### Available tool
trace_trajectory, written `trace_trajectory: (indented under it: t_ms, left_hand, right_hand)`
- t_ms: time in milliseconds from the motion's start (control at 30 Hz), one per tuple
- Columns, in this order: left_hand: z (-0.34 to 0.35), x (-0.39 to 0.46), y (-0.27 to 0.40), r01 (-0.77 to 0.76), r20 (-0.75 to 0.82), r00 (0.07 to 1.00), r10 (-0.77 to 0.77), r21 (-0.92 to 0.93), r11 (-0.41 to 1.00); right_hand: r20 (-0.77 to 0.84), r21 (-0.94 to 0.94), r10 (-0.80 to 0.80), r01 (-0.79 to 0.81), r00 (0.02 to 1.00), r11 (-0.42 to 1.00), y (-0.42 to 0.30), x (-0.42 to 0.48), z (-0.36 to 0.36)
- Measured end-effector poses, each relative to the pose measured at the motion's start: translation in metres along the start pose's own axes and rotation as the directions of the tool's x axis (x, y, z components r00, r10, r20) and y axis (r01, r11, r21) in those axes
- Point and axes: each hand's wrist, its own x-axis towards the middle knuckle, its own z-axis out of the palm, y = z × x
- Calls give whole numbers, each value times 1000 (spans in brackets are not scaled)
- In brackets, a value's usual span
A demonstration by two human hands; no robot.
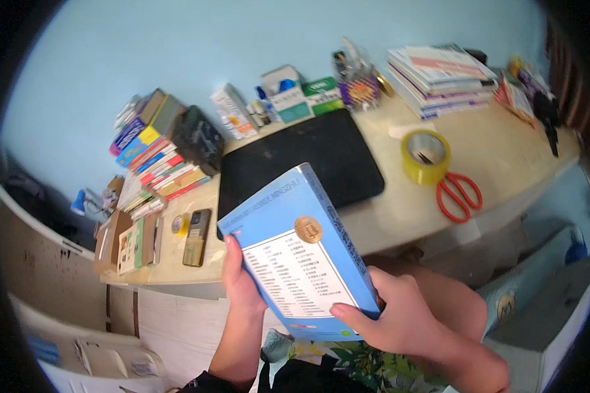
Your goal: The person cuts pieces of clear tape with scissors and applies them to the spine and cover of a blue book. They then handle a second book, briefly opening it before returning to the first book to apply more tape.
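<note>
A blue paperback book (270, 211) is held up between both hands, its printed cover with a gold seal facing me. My left hand (243, 280) grips its left edge, thumb near the upper left corner. Around the spine at the lower right my right hand (391, 307) is closed, thumb lying on the cover. Behind the book, a black laptop (300, 152) lies closed on the desk (398, 221), partly covered by the book. Right of it a roll of yellowish adhesive tape (425, 169) lies with red-handled scissors (459, 196), the blade tip showing inside the roll's core.
At the back left are stacked books (162, 167) beside a black bag (199, 137). A smartphone (196, 238) and a small yellow tape roll (179, 225) lie at left. Small boxes (287, 100), a pen holder (359, 91) and a book pile (437, 86) line the wall.
</note>
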Motion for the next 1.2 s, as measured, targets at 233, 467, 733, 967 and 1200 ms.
trace_trajectory:
  t_ms: [233,467,733,967,1200]
  left_hand:
    - [-2,5,-11,-53,-133,989,57,39,998]
    - [5,-13,-24,32,176,984,-40,43,999]
    - [62,1,-22,302,93,953,-290,-407,862]
    - [7,-12,-42,256,3,964,-265,-257,932]
    - [1,-19,-24,227,220,958,-185,-186,956]
  right_hand:
    - [-69,-524,-44,1,997,851,-81,-2,5]
    - [-477,-399,11,-227,879,888,-130,-5,-12]
    - [266,-956,-352,197,897,-219,-41,20,41]
    - [144,-796,-426,361,893,486,-35,27,28]
    - [-368,-114,-64,23,927,993,-11,49,-24]
